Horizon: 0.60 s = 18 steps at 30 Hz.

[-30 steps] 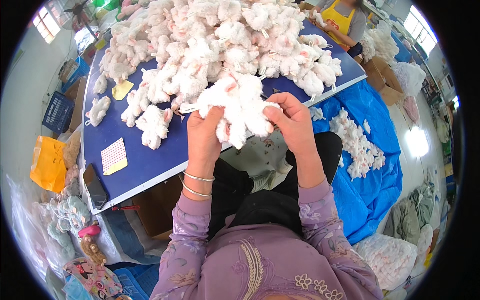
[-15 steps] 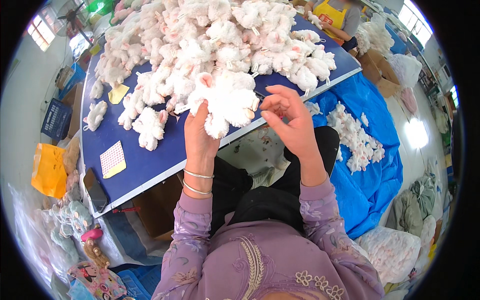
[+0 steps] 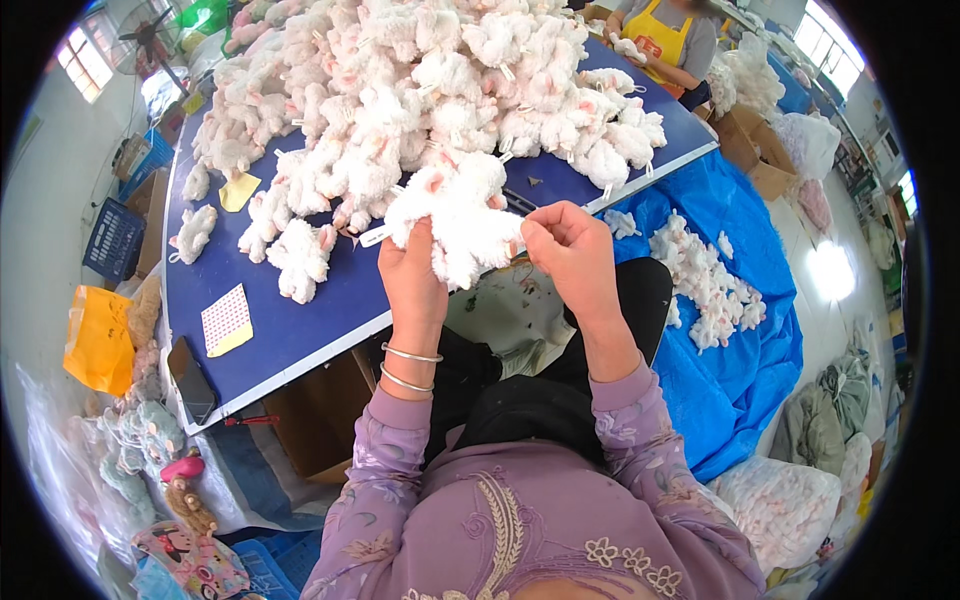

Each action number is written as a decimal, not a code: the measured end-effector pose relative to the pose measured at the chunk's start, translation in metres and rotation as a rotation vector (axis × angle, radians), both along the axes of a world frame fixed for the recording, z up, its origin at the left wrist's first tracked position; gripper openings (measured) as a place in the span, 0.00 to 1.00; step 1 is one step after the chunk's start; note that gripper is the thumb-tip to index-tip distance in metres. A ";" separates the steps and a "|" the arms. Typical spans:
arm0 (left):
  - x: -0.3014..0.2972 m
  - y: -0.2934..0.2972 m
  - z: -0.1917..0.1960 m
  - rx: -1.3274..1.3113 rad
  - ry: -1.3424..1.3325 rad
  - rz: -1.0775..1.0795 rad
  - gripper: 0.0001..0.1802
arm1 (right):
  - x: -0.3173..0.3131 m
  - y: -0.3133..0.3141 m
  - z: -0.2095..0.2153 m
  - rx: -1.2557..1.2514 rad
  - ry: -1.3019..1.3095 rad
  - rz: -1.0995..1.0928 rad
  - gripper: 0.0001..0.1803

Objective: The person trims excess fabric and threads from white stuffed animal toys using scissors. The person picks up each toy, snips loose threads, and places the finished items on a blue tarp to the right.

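A white plush toy with a pink inner ear and a small white tag hangs over the near edge of the blue table. My left hand grips it from below on its left side. With thumb and fingertips together, my right hand pinches the end of a limb on the toy's right side. Behind it rises a large heap of similar white plush toys, many with small loops or tags. A few single toys lie apart, one of them a white toy left of my left hand.
A sticker sheet and a dark phone-like object lie at the table's left. Blue sheeting on the right holds more small white toys. Beyond the table, a person in a yellow apron handles a white piece. A cardboard box stands nearby.
My right hand has closed from a loose, open pose onto the toy's limb. The toy and my left hand have shifted slightly right and down.
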<state>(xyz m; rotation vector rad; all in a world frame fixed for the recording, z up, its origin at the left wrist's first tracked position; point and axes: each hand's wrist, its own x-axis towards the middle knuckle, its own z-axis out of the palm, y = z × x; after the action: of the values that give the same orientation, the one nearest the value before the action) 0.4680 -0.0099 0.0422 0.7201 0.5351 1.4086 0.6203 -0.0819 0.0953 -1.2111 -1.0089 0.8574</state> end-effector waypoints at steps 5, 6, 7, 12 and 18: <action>0.003 -0.012 -0.011 0.114 0.276 0.049 0.16 | 0.006 0.008 -0.005 -0.186 -0.006 -0.001 0.12; 0.004 -0.012 -0.010 0.075 0.234 0.032 0.16 | 0.008 0.008 -0.009 -0.197 -0.023 -0.005 0.12; 0.004 -0.014 -0.009 0.036 0.192 0.016 0.16 | 0.011 0.007 -0.012 -0.209 -0.039 -0.009 0.12; 0.002 -0.012 -0.015 -0.061 0.023 -0.043 0.16 | 0.012 -0.008 -0.023 -0.049 -0.001 0.176 0.10; 0.007 -0.015 -0.014 -0.062 0.000 -0.089 0.13 | 0.007 -0.005 -0.046 0.004 -0.208 0.131 0.09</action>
<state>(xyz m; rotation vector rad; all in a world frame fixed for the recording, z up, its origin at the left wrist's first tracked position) 0.4753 -0.0244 0.0281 0.6860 0.5385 1.3040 0.6277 -0.0868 0.0494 -1.2597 -1.2685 0.8423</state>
